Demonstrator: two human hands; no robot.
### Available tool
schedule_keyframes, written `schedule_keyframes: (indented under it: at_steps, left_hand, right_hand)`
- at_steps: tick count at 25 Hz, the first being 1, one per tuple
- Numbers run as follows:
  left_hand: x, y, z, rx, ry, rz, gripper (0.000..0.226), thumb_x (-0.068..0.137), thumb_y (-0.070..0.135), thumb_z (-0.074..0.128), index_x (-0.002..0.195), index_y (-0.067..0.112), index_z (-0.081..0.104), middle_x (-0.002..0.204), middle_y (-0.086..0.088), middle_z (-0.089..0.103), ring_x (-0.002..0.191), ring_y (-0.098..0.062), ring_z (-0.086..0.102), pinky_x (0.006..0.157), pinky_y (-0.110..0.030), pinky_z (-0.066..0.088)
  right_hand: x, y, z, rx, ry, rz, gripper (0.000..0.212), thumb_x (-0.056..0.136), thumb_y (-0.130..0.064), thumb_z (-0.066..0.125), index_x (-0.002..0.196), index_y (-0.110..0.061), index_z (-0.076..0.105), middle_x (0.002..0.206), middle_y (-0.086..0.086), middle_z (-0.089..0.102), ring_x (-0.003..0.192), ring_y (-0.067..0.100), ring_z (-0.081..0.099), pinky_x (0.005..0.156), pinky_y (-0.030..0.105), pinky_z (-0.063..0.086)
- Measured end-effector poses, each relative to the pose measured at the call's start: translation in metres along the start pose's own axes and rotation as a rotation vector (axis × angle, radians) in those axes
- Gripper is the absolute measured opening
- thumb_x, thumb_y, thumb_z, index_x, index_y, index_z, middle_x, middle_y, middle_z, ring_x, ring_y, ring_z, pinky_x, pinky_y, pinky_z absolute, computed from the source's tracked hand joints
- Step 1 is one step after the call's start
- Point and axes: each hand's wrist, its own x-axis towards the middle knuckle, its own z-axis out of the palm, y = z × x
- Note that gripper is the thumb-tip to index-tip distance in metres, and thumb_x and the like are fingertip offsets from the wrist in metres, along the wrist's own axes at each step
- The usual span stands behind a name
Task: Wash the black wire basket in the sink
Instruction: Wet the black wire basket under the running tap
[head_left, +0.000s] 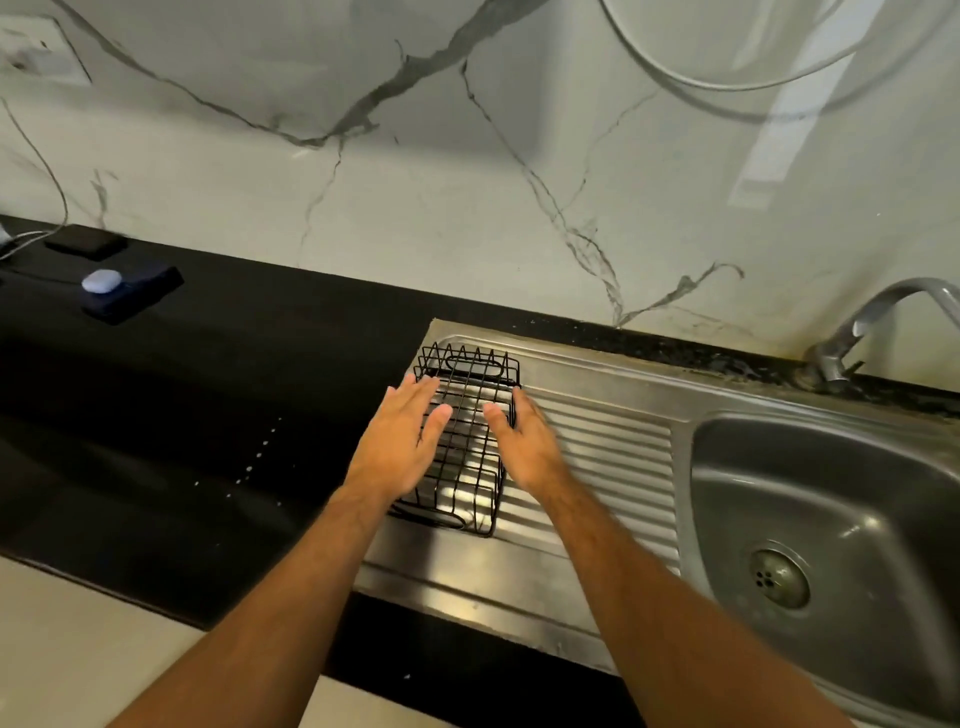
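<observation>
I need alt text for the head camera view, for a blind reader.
Two open hands, left hand and right hand, reach either side of a black wire basket on the ribbed steel drainboard. The sink bowl and tap lie to the right.

Two bare forearms, no sleeves in view; left hand and right hand ungloved; no rings, watch or bands behind the fingers.

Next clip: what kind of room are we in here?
Most likely a home kitchen. A stainless steel sink with a ribbed drainboard is set into a black countertop, a tap stands behind it, and the wall is marble-patterned.
</observation>
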Motion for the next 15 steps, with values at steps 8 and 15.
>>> schedule_keyframes:
  at_steps: [8, 15]
  left_hand:
    - [0.036, -0.033, 0.003, -0.469, -0.148, -0.229, 0.068, 0.101, 0.026, 0.062, 0.158, 0.031, 0.026, 0.149, 0.014, 0.043, 0.139, -0.006, 0.037, 0.118, -0.032, 0.029]
    - [0.034, -0.019, 0.003, -0.582, -0.191, -0.250, 0.060, 0.104, 0.028, 0.056, 0.156, 0.038, 0.029, 0.149, 0.018, 0.046, 0.138, -0.006, 0.041, 0.117, -0.033, 0.030]
  right_hand:
    - [0.030, -0.003, 0.031, 0.329, 0.070, 0.158, 0.089, 0.093, -0.051, 0.061, 0.158, -0.039, 0.002, 0.164, 0.004, 0.024, 0.147, 0.028, 0.030, 0.116, 0.049, 0.032]
    - [0.022, 0.003, 0.019, 0.527, 0.063, 0.181, 0.074, 0.102, -0.034, 0.053, 0.156, -0.043, 0.005, 0.166, 0.001, 0.018, 0.151, 0.025, 0.021, 0.121, 0.053, 0.023]
